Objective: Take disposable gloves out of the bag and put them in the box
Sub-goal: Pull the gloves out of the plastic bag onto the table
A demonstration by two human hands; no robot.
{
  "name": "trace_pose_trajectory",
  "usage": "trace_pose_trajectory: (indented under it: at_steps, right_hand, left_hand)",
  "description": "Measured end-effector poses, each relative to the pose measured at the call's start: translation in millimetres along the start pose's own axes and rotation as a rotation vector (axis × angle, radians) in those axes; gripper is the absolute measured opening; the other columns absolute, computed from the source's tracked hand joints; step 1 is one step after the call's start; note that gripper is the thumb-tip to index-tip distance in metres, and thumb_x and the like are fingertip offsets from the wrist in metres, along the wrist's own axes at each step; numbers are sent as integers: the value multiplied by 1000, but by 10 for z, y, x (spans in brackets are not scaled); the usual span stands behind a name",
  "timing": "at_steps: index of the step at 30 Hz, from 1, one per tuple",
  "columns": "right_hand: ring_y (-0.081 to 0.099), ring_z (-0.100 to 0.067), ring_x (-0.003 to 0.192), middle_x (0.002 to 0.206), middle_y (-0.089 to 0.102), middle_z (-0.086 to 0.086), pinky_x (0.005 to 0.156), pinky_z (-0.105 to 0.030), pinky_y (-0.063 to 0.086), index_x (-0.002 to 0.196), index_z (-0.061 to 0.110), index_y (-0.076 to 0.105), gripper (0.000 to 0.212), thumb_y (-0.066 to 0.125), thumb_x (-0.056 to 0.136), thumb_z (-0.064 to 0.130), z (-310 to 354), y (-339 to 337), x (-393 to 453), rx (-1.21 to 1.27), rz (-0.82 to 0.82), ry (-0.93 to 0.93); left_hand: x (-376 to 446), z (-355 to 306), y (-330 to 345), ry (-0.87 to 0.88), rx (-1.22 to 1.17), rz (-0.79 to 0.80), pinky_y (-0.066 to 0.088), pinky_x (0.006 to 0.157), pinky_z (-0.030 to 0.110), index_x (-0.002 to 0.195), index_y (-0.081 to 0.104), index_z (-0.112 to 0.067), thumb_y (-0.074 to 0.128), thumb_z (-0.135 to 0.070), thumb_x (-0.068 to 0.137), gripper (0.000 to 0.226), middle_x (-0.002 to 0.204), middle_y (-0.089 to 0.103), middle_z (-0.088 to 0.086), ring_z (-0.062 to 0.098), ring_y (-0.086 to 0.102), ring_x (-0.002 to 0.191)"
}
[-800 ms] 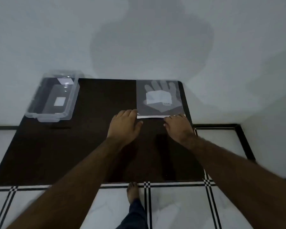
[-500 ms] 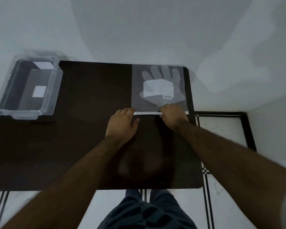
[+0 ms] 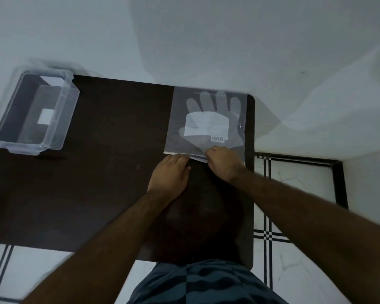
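Disposable gloves (image 3: 208,126), translucent, sealed inside flat clear plastic bag (image 3: 176,106) at 1 o'clock on dark bench (image 3: 110,172). Right hand (image 3: 223,162) pinching bag mouth; left hand (image 3: 170,174) flat, pinning near edge. Step: opening. Next: spread mouth, reach in, carry to clear plastic box (image 3: 62,110) at 10 o'clock.

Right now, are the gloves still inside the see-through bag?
Yes, inside. The gloves show through the flat bag, whole behind its label. The right hand is only pinching the near edge.
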State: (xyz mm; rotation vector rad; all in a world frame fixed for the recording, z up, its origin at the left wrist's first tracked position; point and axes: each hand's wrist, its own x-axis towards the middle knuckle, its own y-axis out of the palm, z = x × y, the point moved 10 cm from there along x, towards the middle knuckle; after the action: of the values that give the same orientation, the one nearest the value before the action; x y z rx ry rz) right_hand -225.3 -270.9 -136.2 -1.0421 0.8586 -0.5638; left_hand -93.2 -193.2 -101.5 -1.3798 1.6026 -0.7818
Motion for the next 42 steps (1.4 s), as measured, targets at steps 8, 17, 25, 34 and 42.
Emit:
trace_pose_trajectory:
  at_steps: [8, 17, 25, 34, 42]
  right_hand:
    - [66, -22, 105, 114, 72, -5, 103, -43, 55, 106, 21, 68, 11, 59, 105, 27, -119, -76, 20, 260, -54, 38]
    - [68, -19, 103, 112, 75, -9, 96, -28, 55, 116, 9, 74, 16, 69, 101, 13, -335, -500, 59, 425, -377, 51]
    - [66, -14, 99, 113, 77, -9, 95, -26, 55, 117, 9, 76, 19, 72, 100, 14, -418, -570, 195, 446, -418, 54]
    - [60, -7, 95, 111, 77, -6, 92, -23, 53, 116, 12, 77, 17, 72, 100, 16, -534, -648, 354, 438, -420, 105]
    - [62, -7, 92, 108, 77, -4, 87, -18, 49, 114, 13, 77, 15, 72, 100, 17, -605, -696, 439, 462, -425, 100]
  left_hand:
    - [149, -297, 359, 155, 144, 50, 23, 130, 40, 162, 46, -14, 48, -23, 110, 52, 168, 46, 8, 25, 37, 158]
    - [220, -206, 474, 115, 305, 29, 37, 117, 47, 145, 64, -18, 45, -37, 110, 44, 144, 70, 4, 24, 60, 137]
    - [668, -313, 411, 46, 358, 50, 50, 104, 44, 143, 59, -16, 57, -26, 106, 39, 132, 69, 7, 27, 68, 116]
    - [1021, -417, 390, 72, 465, 73, 53, 92, 42, 113, 75, -22, 61, -29, 106, 18, 109, 75, 3, 24, 71, 97]
    - [1143, -585, 387, 236, 562, 13, 48, 100, 45, 111, 75, -18, 54, -24, 106, 23, 109, 76, 2, 25, 70, 98]
